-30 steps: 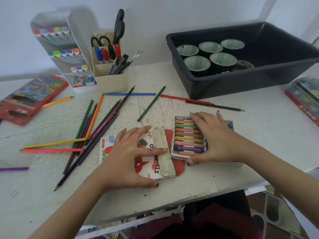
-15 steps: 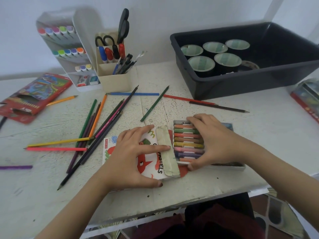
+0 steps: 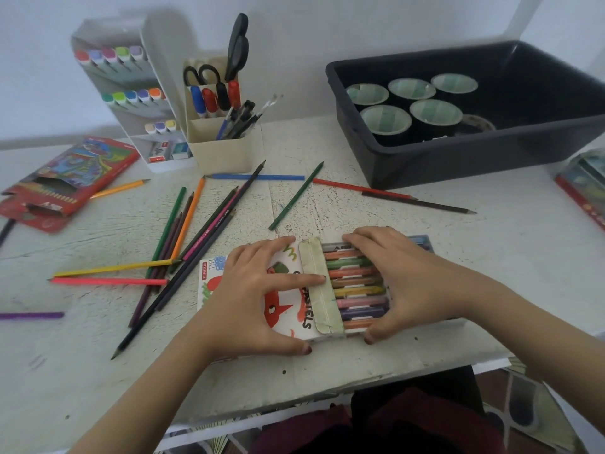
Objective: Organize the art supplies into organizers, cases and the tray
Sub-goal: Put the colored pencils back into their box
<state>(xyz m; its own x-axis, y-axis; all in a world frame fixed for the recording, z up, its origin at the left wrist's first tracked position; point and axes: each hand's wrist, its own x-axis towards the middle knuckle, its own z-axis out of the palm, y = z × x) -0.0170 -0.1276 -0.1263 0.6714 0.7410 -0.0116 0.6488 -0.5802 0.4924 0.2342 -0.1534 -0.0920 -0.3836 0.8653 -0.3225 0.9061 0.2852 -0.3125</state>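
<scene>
The left hand (image 3: pixel 258 296) is lying flat on the pastel box (image 3: pixel 284 309) near the front edge of the table (image 3: pixel 491 257), with its fingers spread wide and 1 finger pressing on the box flap (image 3: pixel 319 286). The right hand (image 3: pixel 406 283) is gripping the pastel tray (image 3: pixel 357 286), with its thumb on the near side and its fingers curling over the far side, and seems to be pushing it into the open end of the box. The flap is sitting on the pastel tips, so it could be getting caught and bending. A crooked push could be jamming the tray. If the left hand is pressing too softly, the box could be sliding toward the loose pencils (image 3: pixel 196 244). Next to 1 second ago, the gap between box and tray is gone, and the flap is now covering the pastel ends.
</scene>
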